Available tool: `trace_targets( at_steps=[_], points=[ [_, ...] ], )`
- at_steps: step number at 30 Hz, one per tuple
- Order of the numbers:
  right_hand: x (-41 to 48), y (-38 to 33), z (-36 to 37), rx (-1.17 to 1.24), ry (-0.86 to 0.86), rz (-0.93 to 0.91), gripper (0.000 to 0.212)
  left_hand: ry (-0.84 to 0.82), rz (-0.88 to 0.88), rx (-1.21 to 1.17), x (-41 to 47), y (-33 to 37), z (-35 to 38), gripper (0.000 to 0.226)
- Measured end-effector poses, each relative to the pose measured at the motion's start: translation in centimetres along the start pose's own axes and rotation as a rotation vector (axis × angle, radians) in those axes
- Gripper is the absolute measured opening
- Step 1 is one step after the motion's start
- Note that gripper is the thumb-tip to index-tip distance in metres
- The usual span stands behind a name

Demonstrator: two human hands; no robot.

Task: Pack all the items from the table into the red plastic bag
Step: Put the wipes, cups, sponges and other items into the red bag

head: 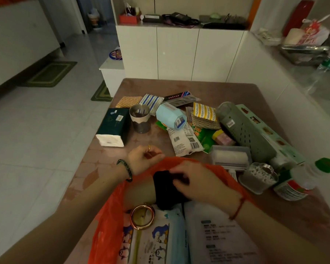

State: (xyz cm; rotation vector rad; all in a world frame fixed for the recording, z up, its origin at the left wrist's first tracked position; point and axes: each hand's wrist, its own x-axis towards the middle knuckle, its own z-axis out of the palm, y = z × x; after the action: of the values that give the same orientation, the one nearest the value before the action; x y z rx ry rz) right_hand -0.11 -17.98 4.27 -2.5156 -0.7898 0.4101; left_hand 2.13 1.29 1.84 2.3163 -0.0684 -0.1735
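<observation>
R grip (196, 180) grasps black item (164, 189) in bag (111, 216) mouth at near desk (217, 88) edge. L grip (141, 159) pinches bag rim. Cup (140, 119), tissues (114, 128) & other items on desk.

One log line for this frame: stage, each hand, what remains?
stage: packing underway | left hand: grips red bag rim | right hand: holds black item in bag mouth | table: many items left
</observation>
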Motion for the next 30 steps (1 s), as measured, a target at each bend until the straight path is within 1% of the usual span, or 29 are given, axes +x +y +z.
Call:
trace_targets(
  at_steps=[1,2,4,5,8,10,12,15,17,18,20,21,23,25,26,28,29,30],
  points=[
    [1.0,0.0,-1.6,0.135,0.087,0.019,0.034,0.028,-0.025,-0.043,0.5,-0.2,-0.2,0.018],
    [2.4,0.4,-2.8,0.231,0.190,0.044,0.033,0.056,-0.051,-0.097,1.0,-0.2,-0.5,0.019],
    [5.8,1.8,-4.3,0.292,0.337,0.094,0.043,0.108,-0.097,-0.201,2.4,0.0,-0.9,0.022],
    [7.6,2.6,-4.7,0.284,0.354,0.111,0.053,0.127,-0.126,-0.253,3.3,0.3,-1.0,0.025],
    [12.9,5.1,-4.8,0.196,0.248,0.166,0.086,0.178,-0.224,-0.438,6.5,0.9,-0.9,0.040],
    [16.2,6.7,-4.3,0.112,0.201,0.191,0.100,0.205,-0.295,-0.561,8.8,0.9,-0.6,0.048],
    [18.9,8.0,-3.6,0.074,0.186,0.221,0.105,0.197,-0.363,-0.659,10.8,0.7,-0.1,0.055],
    [22.1,9.4,-2.3,0.067,0.159,0.243,0.102,0.143,-0.415,-0.751,12.4,0.4,0.9,0.058],
    [23.4,9.8,-1.5,0.113,0.176,0.219,0.094,0.089,-0.400,-0.710,12.8,0.2,1.5,0.058],
    [23.6,10.0,-1.2,0.136,0.203,0.202,0.090,0.041,-0.382,-0.650,12.7,0.1,1.8,0.057],
    [23.3,10.2,-0.9,0.161,0.260,0.185,0.087,-0.053,-0.361,-0.465,12.2,0.0,2.1,0.059],
    [22.7,10.1,-1.0,0.184,0.300,0.175,0.088,-0.094,-0.354,-0.375,11.8,-0.2,2.3,0.065],
    [20.6,9.5,-1.9,0.339,0.435,0.132,0.087,-0.224,-0.289,-0.266,10.4,0.2,2.4,0.077],
    [17.5,8.3,-3.8,0.595,0.538,0.095,0.082,-0.392,-0.218,-0.139,8.7,1.3,2.9,0.074],
    [15.6,7.7,-4.6,0.715,0.535,0.084,0.080,-0.458,-0.183,-0.051,7.9,2.0,3.4,0.074],
    [11.5,7.2,-5.8,0.943,0.408,0.024,0.078,-0.518,-0.101,0.119,6.4,3.6,4.1,0.076],
    [9.2,7.3,-5.8,1.025,0.329,0.006,0.081,-0.509,-0.057,0.189,5.8,3.9,4.5,0.074],
    [6.7,7.3,-5.6,1.085,0.252,-0.002,0.091,-0.482,-0.012,0.236,5.4,4.0,4.9,0.068]
  ],
)
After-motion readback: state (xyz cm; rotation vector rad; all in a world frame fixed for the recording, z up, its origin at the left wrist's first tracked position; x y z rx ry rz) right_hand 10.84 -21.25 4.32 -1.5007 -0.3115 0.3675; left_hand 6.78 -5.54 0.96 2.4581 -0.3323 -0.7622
